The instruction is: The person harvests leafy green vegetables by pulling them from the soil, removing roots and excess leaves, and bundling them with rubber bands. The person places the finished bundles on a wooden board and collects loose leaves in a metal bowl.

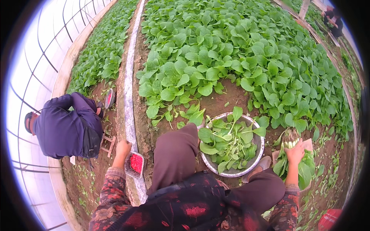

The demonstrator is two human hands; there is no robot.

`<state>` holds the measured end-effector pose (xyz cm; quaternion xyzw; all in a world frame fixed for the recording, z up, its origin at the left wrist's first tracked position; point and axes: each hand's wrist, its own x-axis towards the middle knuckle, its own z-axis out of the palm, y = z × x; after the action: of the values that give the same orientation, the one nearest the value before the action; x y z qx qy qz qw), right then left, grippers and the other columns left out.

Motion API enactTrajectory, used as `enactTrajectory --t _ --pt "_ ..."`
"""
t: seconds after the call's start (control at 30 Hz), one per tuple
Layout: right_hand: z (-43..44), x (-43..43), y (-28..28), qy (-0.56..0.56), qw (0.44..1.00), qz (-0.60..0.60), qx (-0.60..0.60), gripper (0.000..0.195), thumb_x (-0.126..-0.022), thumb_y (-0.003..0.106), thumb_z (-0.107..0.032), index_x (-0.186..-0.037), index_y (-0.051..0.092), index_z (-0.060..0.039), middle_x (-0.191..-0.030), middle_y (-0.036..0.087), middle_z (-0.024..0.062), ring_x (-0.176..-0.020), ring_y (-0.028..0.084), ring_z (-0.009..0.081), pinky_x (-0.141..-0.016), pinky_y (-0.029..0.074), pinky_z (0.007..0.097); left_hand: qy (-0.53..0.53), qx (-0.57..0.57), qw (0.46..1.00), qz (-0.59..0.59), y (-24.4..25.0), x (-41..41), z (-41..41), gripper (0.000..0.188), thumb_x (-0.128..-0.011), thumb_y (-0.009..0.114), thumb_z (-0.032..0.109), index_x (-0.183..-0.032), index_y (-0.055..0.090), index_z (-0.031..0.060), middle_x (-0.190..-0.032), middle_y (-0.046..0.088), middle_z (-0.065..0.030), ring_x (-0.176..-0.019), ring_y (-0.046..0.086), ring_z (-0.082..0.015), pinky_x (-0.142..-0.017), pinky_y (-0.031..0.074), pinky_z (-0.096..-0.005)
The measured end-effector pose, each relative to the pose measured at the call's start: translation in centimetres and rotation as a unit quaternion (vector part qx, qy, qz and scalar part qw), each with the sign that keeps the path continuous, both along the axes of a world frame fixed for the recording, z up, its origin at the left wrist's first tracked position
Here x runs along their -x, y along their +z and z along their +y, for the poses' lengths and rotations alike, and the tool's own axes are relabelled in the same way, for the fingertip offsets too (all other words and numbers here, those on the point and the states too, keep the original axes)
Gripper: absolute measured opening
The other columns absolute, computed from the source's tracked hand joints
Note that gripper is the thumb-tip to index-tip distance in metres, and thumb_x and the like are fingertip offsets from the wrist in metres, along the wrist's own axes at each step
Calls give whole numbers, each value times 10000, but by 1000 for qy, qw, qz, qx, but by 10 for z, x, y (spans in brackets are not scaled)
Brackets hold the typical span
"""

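My right hand (294, 151) is wrapped around a bunch of leafy greens (306, 170), its pale stems and roots pointing away from me. Beneath the bunch is a piece of brown cardboard (308, 145). My left hand (123, 147), fingers curled, is at the far left corner of a small plastic basket (140, 175); whether it grips the rim or something small cannot be made out. Red strips, perhaps ties (136, 163), fill part of that basket. Between my legs and the crop stands a round metal basin (262, 144) with loose picked greens (231, 141) in it.
A dense bed of leafy greens (219, 52) spreads ahead. A pale strip (131, 86) runs along the soil on my left. Beyond it a person (66, 127) crouches by a bowl (109, 98) and a wooden stool (108, 145). Another person (334, 21) is far right. Something red (329, 219) lies lower right.
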<state>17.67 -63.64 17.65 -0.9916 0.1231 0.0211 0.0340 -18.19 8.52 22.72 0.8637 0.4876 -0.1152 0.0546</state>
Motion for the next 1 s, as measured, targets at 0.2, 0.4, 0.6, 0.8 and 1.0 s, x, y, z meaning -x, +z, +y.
enactTrajectory --t 0.2,0.4,0.6,0.8,1.0 --pt "-10 3 -2 1 1000 -2 19 1058 -586 831 -321 -1441 281 -27 -1337 487 209 -1226 470 349 -1065 335 434 214 103 964 122 -94 103 0 367 -777 630 307 -927 705 -19 -986 673 -242 -979 647 -379 -847 510 -448" --pt "-4 -3 4 -1 999 4 36 1120 -579 837 -329 -1467 222 -31 -1367 439 199 -1254 437 350 -1072 321 452 183 118 975 52 -150 114 -30 602 -789 677 293 -1286 482 13 -1167 607 -273 -1101 592 -396 -946 456 -428" --pt "-2 0 7 -33 999 23 12 1100 -573 843 -301 -1455 246 -27 -1407 407 184 -1292 406 337 -1098 289 455 134 46 987 73 -132 84 -31 264 -813 609 199 -977 653 -2 -1023 663 -243 -998 632 -388 -874 493 -438" --pt "1 1 10 -28 999 15 -11 1096 -581 849 -300 -1453 246 -23 -1410 398 183 -1305 388 342 -1108 270 452 136 25 989 41 -128 68 -37 271 -803 592 200 -953 681 -7 -978 674 -240 -971 642 -390 -859 496 -443" --pt "-1 2 10 -28 999 12 -35 1111 -575 853 -305 -1453 237 -18 -1401 393 187 -1313 373 347 -1114 256 449 228 12 973 -20 -136 71 -29 246 -756 615 160 -833 668 -68 -859 672 -238 -834 661 -364 -725 516 -437"
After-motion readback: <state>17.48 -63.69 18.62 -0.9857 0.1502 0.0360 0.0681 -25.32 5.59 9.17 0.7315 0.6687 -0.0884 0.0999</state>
